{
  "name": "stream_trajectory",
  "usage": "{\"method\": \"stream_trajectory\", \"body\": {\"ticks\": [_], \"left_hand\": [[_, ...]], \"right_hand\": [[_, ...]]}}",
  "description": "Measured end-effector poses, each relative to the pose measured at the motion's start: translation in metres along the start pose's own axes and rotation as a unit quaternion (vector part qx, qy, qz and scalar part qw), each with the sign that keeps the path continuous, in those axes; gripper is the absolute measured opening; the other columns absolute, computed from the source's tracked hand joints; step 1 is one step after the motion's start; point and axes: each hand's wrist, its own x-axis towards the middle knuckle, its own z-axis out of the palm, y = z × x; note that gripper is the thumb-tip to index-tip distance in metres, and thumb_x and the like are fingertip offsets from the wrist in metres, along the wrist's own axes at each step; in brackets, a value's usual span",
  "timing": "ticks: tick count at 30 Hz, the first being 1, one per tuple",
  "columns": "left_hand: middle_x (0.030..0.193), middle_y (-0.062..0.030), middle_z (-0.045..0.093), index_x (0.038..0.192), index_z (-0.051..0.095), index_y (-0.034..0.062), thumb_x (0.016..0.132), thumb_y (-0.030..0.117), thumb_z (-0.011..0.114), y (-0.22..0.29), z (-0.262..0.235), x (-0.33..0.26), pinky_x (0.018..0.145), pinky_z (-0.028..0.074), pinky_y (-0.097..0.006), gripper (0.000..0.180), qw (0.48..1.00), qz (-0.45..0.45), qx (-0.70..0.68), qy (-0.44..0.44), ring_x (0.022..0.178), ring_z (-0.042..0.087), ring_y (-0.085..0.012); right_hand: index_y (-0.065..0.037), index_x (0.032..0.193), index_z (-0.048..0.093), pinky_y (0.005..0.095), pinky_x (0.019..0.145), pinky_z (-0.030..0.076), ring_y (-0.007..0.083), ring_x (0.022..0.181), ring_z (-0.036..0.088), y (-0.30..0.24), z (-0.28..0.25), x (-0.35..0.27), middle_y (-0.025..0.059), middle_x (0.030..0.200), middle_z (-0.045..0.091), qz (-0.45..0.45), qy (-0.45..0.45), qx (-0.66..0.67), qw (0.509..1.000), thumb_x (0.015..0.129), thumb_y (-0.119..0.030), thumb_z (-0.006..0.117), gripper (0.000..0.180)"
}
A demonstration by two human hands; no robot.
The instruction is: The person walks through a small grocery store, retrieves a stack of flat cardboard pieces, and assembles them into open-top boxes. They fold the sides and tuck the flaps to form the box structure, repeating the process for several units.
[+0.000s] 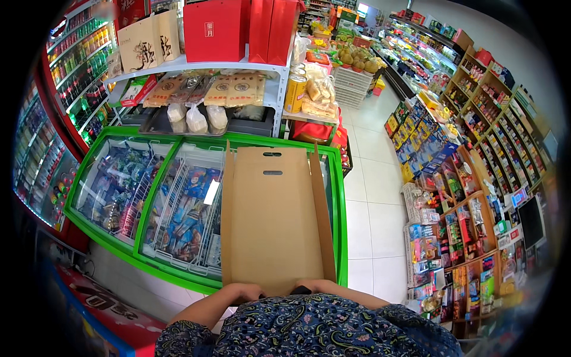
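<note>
A flat brown carton with two slot handles lies at centre, both hands on its near edge. At 12 o'clock stand red gift boxes; at 11, beige paper bags and below them tan flat packets. At 3 o'clock, shelves hold small colourful packets, with a dark screen beside them.

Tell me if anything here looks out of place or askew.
One thing: a flattened brown cardboard box lies on the green-framed chest freezer, covering its right glass lid. Both hands, left hand and right hand, grip its near edge. Nothing looks spilled or damaged.
</note>
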Motion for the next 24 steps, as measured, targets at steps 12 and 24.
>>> {"method": "stream_trajectory", "body": {"ticks": [12, 24], "left_hand": [[0.117, -0.0144, 0.066, 0.117, 0.065, 0.0032, 0.08, 0.024, 0.07, -0.029, 0.011, 0.008, 0.088, 0.046, -0.037, 0.043, 0.994, 0.076, -0.075, 0.006, 0.103, 0.06, -0.0225], [0.107, -0.0246, 0.066, 0.108, 0.066, 0.0005, 0.08, 0.033, 0.062, -0.045, 0.002, -0.003, 0.084, 0.047, -0.041, 0.043, 0.999, -0.009, 0.051, -0.003, 0.097, 0.064, -0.0319]], "right_hand": [[-0.009, 0.109, 0.068, 0.0419, 0.088, 0.048, 0.0348, 0.104, 0.061, 0.016, 0.011, -0.004, 0.016, 0.113, 0.066, 0.14, 0.113, -0.057, 0.982, 0.087, -0.038, 0.056, 0.039], [-0.012, 0.122, 0.061, 0.0423, 0.089, 0.047, 0.0358, 0.11, 0.059, 0.039, 0.008, 0.001, 0.017, 0.122, 0.062, 0.279, 0.014, -0.089, 0.956, 0.09, -0.05, 0.049, 0.051]]}}
